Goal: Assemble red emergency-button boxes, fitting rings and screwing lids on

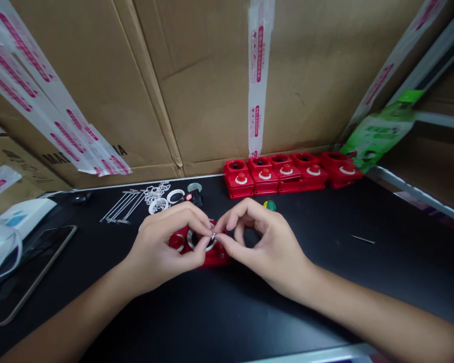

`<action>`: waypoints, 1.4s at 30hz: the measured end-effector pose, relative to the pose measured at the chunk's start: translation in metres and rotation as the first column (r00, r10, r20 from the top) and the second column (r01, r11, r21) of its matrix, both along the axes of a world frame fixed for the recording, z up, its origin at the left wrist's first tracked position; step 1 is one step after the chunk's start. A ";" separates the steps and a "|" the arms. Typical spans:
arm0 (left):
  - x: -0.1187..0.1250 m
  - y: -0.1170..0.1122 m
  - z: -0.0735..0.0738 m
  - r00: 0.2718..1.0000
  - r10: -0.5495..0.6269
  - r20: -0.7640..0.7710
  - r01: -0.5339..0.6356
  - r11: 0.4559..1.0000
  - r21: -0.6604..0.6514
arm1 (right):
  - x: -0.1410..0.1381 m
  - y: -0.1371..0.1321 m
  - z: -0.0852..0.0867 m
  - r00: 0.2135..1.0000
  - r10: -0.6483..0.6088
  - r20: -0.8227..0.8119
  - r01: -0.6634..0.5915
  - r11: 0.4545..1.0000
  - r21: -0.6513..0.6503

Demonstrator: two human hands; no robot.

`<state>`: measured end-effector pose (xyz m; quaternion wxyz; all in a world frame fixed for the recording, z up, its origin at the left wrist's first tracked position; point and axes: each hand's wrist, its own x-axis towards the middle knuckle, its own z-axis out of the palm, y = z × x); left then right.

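Observation:
My left hand and my right hand meet at the middle of the desk, fingertips almost touching. Between their thumbs and forefingers is a small shiny metal piece, too small to name for sure; both hands pinch it. Just below and behind the fingers lies a red housing, partly covered by them. It has a red knob at its left and a round opening with a white ring beside that.
Several similar red housings stand in a row against the cardboard. Thin metal rods, white rings and a black part lie behind my left hand. A thin metal pin rests at right; a tablet-like device lies left.

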<state>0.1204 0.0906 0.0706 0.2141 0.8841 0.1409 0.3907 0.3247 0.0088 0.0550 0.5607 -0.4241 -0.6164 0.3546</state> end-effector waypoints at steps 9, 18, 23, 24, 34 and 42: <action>0.001 -0.003 0.000 0.999 0.036 -0.017 -0.036 0.999 0.022 | 0.001 -0.001 0.001 0.997 0.008 0.077 -0.010 0.999 0.031; 0.002 -0.005 -0.002 0.997 0.072 -0.009 -0.072 0.997 -0.003 | 0.002 0.000 -0.002 0.996 0.020 0.086 -0.027 0.997 0.076; -0.002 -0.001 -0.002 0.999 0.039 -0.029 -0.042 0.995 -0.088 | 0.007 0.003 0.000 0.995 0.008 0.095 -0.022 0.990 0.142; -0.003 0.000 -0.002 0.999 0.035 -0.038 -0.039 0.994 -0.100 | 0.008 0.004 0.000 0.995 0.011 0.096 -0.026 0.988 0.154; -0.002 0.001 0.004 0.998 -0.027 -0.060 0.021 0.995 -0.102 | 0.017 0.008 0.009 0.973 0.053 0.226 -0.092 0.982 0.165; -0.003 0.003 -0.004 1.000 -0.001 0.022 0.007 0.966 -0.258 | 0.096 0.020 0.039 0.591 0.326 0.738 -0.181 0.945 -0.272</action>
